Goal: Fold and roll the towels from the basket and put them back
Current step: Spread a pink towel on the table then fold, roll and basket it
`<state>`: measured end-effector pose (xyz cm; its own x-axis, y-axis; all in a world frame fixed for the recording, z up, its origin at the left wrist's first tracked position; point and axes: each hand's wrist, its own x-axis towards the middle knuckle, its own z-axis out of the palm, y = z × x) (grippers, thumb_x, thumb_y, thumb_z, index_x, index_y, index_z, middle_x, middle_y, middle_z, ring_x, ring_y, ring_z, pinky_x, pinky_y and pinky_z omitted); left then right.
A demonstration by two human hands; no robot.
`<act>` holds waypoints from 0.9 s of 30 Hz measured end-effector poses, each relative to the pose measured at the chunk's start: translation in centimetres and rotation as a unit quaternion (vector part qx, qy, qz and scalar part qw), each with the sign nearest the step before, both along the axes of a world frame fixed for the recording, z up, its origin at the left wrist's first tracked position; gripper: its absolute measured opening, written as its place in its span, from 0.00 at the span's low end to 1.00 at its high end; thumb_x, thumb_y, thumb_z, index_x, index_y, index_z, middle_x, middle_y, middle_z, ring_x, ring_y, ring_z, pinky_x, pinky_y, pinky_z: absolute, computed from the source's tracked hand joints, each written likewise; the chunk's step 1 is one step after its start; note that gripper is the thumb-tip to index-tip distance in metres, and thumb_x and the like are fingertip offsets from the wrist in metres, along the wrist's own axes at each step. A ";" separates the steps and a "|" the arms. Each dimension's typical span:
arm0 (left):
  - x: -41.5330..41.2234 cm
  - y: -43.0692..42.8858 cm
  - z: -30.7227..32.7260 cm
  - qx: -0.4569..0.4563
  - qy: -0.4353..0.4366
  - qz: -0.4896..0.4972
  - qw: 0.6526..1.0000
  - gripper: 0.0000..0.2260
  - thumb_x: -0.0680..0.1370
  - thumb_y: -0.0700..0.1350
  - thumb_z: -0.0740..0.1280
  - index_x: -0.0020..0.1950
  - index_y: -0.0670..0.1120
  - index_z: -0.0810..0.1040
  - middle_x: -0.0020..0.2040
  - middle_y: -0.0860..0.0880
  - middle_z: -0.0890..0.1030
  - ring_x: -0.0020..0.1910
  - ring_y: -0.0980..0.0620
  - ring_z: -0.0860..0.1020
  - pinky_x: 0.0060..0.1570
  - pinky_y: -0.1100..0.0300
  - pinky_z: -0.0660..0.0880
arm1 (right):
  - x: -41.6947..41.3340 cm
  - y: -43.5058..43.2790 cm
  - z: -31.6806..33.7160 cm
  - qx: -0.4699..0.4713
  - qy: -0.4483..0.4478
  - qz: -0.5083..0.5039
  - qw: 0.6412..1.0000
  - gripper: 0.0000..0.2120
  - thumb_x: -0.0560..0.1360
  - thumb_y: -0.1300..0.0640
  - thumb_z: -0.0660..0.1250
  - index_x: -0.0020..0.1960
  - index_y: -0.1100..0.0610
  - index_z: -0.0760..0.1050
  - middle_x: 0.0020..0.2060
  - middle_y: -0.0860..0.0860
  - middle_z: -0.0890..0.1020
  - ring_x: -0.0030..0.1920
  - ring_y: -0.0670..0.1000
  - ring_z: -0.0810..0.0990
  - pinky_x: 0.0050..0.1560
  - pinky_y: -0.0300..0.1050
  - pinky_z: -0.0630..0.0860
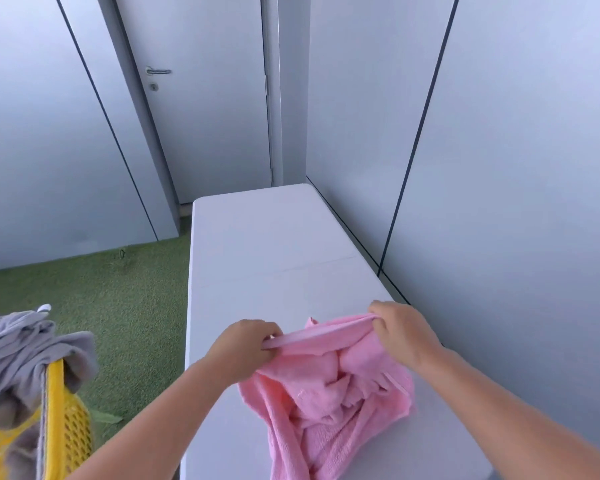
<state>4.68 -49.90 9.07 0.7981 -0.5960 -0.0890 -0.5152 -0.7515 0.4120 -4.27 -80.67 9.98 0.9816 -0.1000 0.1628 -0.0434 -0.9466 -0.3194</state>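
Head view: a pink towel (329,393) lies crumpled on the near part of the white surface (274,244), with one hemmed edge lifted and pulled taut between two bare hands. The left grip (246,344) pinches the left end of that hem, fingers curled round the edge. The right grip (404,332) holds the right end, fingers curled over bunched cloth. Below the hem the rest of the towel sags and heaps in loose folds on the surface, running on to the near edge of the picture.

At the near left, apart from the surface, stands a yellow basket (66,420) with perforated walls. A grey towel (18,355) is piled in it and hangs over its rim. Green turf-like floor (125,306) lies between the basket and the far wall. Beyond the far end of the surface is a grey door (205,133) with a lever handle (158,71). Grey wall panels (499,168) with dark seams run along the surface's right side.
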 end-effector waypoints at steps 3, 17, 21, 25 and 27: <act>1.0 1.9 -0.6 0.040 -0.029 0.002 0.999 0.04 0.70 0.48 0.62 0.42 0.52 0.74 0.37 0.54 0.78 0.40 0.52 0.76 0.35 0.58 0.68 | 0.4 -3.2 1.2 -0.028 -0.001 -0.003 1.000 0.06 0.73 0.58 0.56 0.38 0.52 0.63 0.34 0.49 0.73 0.37 0.55 0.72 0.36 0.52 0.72; -2.5 3.9 -2.0 0.011 0.052 0.272 0.961 0.21 0.71 0.65 0.55 0.31 0.48 0.62 0.26 0.51 0.66 0.27 0.51 0.63 0.30 0.54 0.57 | 1.5 -17.4 -1.3 0.022 0.127 0.013 0.992 0.09 0.66 0.52 0.58 0.30 0.57 0.67 0.31 0.49 0.72 0.32 0.51 0.72 0.33 0.48 0.66; -7.2 0.3 -4.6 -0.059 0.182 0.324 0.927 0.20 0.70 0.63 0.65 0.29 0.50 0.65 0.25 0.53 0.65 0.28 0.53 0.62 0.32 0.55 0.57 | 1.0 -14.7 -3.6 0.144 0.274 0.049 0.950 0.10 0.64 0.48 0.65 0.33 0.55 0.71 0.30 0.45 0.75 0.30 0.44 0.71 0.35 0.42 0.67; -11.6 -4.2 -7.8 -0.080 0.315 0.350 0.879 0.14 0.73 0.60 0.70 0.40 0.50 0.82 0.36 0.52 0.84 0.35 0.57 0.79 0.37 0.62 0.73 | 0.2 -10.7 -6.5 0.305 0.391 0.035 0.868 0.11 0.66 0.48 0.76 0.45 0.52 0.84 0.41 0.45 0.86 0.42 0.44 0.84 0.51 0.43 0.80; -12.0 -6.5 -8.4 -0.113 0.341 0.350 0.865 0.14 0.70 0.59 0.74 0.43 0.49 0.84 0.40 0.49 0.86 0.40 0.56 0.83 0.42 0.62 0.77 | -0.4 -8.6 -7.6 0.343 0.426 0.055 0.835 0.15 0.65 0.53 0.78 0.51 0.53 0.84 0.46 0.46 0.87 0.48 0.45 0.85 0.58 0.46 0.79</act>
